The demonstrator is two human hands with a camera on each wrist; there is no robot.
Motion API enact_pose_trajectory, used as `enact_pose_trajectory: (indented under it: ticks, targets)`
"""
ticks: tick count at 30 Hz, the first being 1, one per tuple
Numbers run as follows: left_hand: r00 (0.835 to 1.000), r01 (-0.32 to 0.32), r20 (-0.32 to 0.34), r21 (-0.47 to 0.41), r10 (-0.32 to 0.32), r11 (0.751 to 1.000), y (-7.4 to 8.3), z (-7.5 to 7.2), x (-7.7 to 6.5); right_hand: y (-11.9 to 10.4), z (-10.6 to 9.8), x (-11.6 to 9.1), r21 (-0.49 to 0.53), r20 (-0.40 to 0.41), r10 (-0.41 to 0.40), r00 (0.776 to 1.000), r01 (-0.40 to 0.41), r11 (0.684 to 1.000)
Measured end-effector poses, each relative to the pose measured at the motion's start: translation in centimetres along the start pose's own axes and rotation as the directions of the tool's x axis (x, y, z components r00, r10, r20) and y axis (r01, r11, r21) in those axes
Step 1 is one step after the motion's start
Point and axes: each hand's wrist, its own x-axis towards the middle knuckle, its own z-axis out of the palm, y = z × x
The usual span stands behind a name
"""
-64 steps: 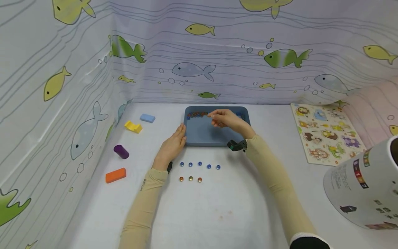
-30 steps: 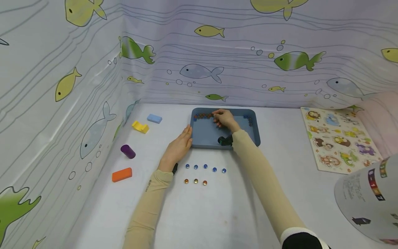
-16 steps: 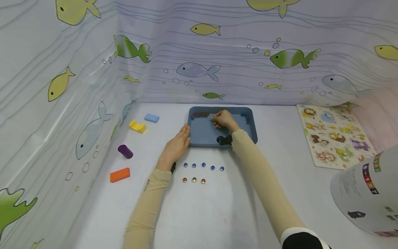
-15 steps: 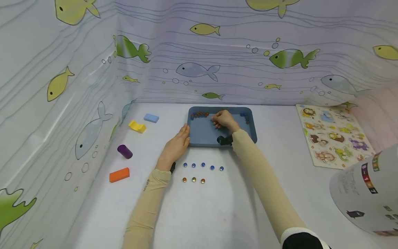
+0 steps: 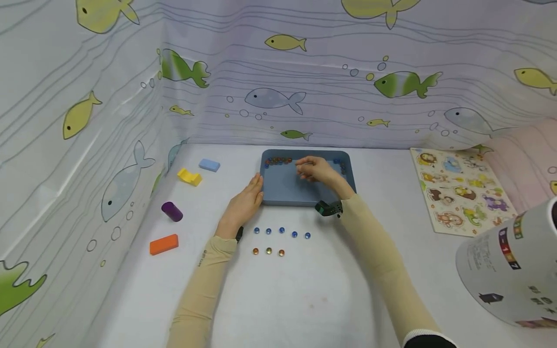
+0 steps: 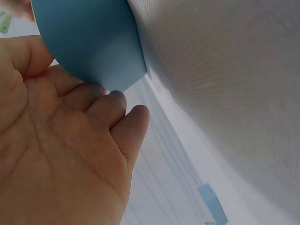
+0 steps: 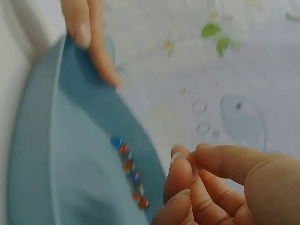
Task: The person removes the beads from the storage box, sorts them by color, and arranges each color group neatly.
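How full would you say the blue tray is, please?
The tray is partly filled: small beads lie at both far corners, but most of what shows is bare.

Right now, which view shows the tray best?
Head: it frames the tray almost whole, rim and floor, with the right hand hiding part. Right wrist shows only a cropped section, though its marbles look larger there. Left wrist shows just a cropped piece by the left hand, no marbles.
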Motion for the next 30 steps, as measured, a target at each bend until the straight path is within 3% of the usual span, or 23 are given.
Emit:
enact_pose_trajectory:
  ticks: [8, 14, 24, 30]
  targets:
    - [1.000, -0.004, 0.000, 0.006, 0.004, 1.000, -0.2, 0.1, 0.0, -0.8, 1.2, -3.8, 0.046, 0.095, -0.073, 0.993, 0.068, 0.997]
    - [1.000, -0.005, -0.004, 0.016, 0.005, 1.000, -0.2, 0.0, -0.1, 0.0, 2.3, -6.6, 0.085, 0.179, -0.095, 0.979, 0.080, 0.993]
    - [1.000, 0.000, 0.010, 0.013, 0.000, 1.000, -0.2, 0.0, 0.1, 3.4, 4.3, -10.3, 0.144, 0.375, -0.125, 0.919, 0.075, 0.987]
    - [1.000, -0.010, 0.004, 0.016, 0.010, 1.000, -0.1, -0.1, 0.1, 5.5, 5.9, -12.4, 0.100, 0.452, -0.092, 0.887, 0.052, 0.994]
